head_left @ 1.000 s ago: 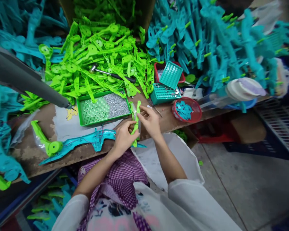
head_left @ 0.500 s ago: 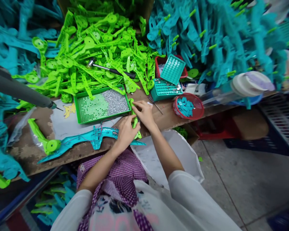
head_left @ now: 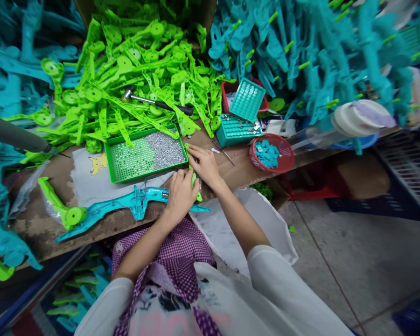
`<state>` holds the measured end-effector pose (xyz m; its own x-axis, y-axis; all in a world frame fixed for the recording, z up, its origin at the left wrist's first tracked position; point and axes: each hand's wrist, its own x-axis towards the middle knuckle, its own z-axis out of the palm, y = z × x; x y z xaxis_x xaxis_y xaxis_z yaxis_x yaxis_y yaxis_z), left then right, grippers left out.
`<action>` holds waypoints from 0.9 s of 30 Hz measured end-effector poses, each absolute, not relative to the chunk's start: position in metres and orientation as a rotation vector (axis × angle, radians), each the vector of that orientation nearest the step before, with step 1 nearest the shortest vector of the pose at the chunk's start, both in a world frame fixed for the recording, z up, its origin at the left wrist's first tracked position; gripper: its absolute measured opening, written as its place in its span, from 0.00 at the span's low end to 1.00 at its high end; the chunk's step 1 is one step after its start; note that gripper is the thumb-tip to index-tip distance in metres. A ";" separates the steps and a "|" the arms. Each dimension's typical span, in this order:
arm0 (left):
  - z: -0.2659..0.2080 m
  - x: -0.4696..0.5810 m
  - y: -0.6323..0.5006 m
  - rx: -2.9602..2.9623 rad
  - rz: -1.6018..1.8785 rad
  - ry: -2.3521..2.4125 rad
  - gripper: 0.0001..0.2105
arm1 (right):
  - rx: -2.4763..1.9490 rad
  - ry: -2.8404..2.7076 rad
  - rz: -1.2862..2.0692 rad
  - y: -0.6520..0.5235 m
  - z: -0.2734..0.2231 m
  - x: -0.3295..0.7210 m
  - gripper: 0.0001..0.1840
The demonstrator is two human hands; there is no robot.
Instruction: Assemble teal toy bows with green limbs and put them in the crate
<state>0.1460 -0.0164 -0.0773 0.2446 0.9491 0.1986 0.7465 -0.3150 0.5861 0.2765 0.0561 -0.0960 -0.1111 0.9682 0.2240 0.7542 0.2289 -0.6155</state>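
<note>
My left hand (head_left: 182, 192) and my right hand (head_left: 207, 166) are both on a narrow green plastic part (head_left: 193, 179) at the table's front edge. The left fingers are bent around its nearer stretch, while the right fingers press on its far end; most of the part is hidden under them. Below my left wrist and to its left lies a long blue plastic shell (head_left: 121, 204) with thin wires in it. Just beyond my hands stands a green tray (head_left: 112, 173) holding a heap of small silvery screws (head_left: 164, 149).
A hammer (head_left: 157, 102) rests on piled green parts (head_left: 122, 65). Rightward are tweezers (head_left: 226, 154), a teal box (head_left: 236, 133), a red basket of blue pieces (head_left: 287, 156) and a lidded bottle (head_left: 357, 119). A grey power screwdriver (head_left: 19, 133) juts in from the left.
The whole view has shifted slightly left. The screwdriver's tip has swung a little further left. Both hands stay on the green part with almost the same hold.
</note>
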 end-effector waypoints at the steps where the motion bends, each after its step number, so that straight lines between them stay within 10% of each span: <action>1: -0.077 0.145 -0.016 2.143 0.728 1.543 0.19 | -1.595 -1.930 0.463 0.055 -0.095 0.276 0.17; 27: -0.061 0.110 0.013 2.067 0.181 1.125 0.31 | -1.684 -2.193 0.446 0.055 -0.082 0.276 0.22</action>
